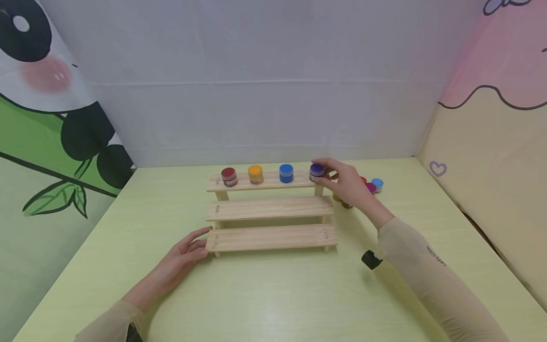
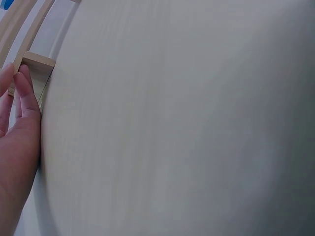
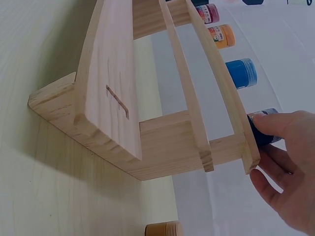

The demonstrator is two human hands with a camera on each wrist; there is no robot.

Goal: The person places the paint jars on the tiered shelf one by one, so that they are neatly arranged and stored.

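Observation:
A three-tier wooden stand [image 1: 269,209] is on the table. Along its top tier sit a dark red paint jar [image 1: 229,176], a yellow-orange one [image 1: 255,175] and a blue one [image 1: 286,174]. At that tier's right end my right hand [image 1: 348,183] pinches a purple paint jar [image 1: 316,172] between thumb and fingers; in the right wrist view this jar [image 3: 263,129] is at the board's edge. My left hand [image 1: 181,259] holds the left end of the lowest tier, and in the left wrist view its fingertips [image 2: 24,81] meet the board's end.
Right of the stand, partly behind my right hand, several more jars stand grouped, among them a light blue jar [image 1: 377,184] and a magenta jar [image 1: 371,188]. A white cloth backdrop [image 1: 265,118] rises behind the table [image 1: 273,294]; printed panels flank both sides.

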